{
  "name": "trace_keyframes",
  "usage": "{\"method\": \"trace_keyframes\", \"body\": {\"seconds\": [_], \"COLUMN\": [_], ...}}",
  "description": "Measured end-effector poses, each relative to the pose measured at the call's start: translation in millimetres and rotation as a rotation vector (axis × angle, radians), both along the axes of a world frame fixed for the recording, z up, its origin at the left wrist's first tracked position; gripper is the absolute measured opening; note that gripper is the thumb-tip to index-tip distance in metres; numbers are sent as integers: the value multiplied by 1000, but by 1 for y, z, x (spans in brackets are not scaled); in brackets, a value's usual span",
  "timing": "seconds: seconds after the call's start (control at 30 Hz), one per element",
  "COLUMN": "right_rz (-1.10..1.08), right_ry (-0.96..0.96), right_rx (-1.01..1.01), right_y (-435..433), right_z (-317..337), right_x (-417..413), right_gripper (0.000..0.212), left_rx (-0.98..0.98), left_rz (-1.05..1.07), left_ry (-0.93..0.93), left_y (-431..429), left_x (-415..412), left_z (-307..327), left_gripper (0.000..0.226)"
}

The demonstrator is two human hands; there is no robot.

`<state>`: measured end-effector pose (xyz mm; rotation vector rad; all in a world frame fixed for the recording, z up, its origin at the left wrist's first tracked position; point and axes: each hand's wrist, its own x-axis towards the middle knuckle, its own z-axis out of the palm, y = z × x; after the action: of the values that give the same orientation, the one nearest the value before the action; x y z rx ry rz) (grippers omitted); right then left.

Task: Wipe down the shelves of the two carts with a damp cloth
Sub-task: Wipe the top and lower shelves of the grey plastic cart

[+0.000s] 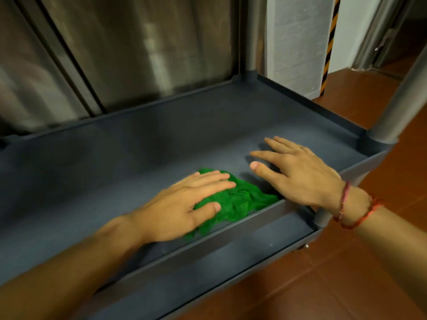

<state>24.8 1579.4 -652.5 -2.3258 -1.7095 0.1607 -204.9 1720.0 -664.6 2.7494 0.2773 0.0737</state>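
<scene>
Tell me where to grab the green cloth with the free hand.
Pinch the green cloth by the raised crumpled folds of its exposed right half, coming from above with the fingers of the right hand. The left hand lies flat over its left part, and the shelf's front lip blocks a low approach.

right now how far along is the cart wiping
Done: nothing plainly shows as wiped. In hand: the left hand presses the crumpled green cloth on the dark grey plastic cart shelf, right hand open beside it. Left: the lower grey shelf, and a second cart, not in view.
</scene>
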Motion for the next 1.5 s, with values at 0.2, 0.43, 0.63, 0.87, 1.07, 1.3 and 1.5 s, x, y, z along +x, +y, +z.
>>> {"method": "trace_keyframes", "body": {"seconds": [0.2,0.43,0.63,0.87,1.07,1.3,1.5], "right_rz": [-30,-30,-16,-37,-50,-33,-33], "right_ry": [0,-1,-33,-14,5,-37,-51], "right_rx": [-9,-42,-8,14,7,43,59], "right_y": [2,0,1,2,0,-1,2], "right_z": [3,5,2,-1,3,2,-1], "right_x": [-2,-2,-3,-2,-2,-4,-3], "right_gripper": [64,61,79,74,74,78,81], "left_rx": [53,-14,47,79,189,162,80], "left_rz": [352,287,135,313,682,585,617], "left_ry": [-18,-85,-95,-25,-85,-183,-85], "left_y": [73,51,7,81,150,124,181], "left_x": [24,22,1,39,64,50,64], "left_z": [-4,1,0,-9,-11,-16,-12], "left_gripper": [50,63,70,55,52,49,50]}}
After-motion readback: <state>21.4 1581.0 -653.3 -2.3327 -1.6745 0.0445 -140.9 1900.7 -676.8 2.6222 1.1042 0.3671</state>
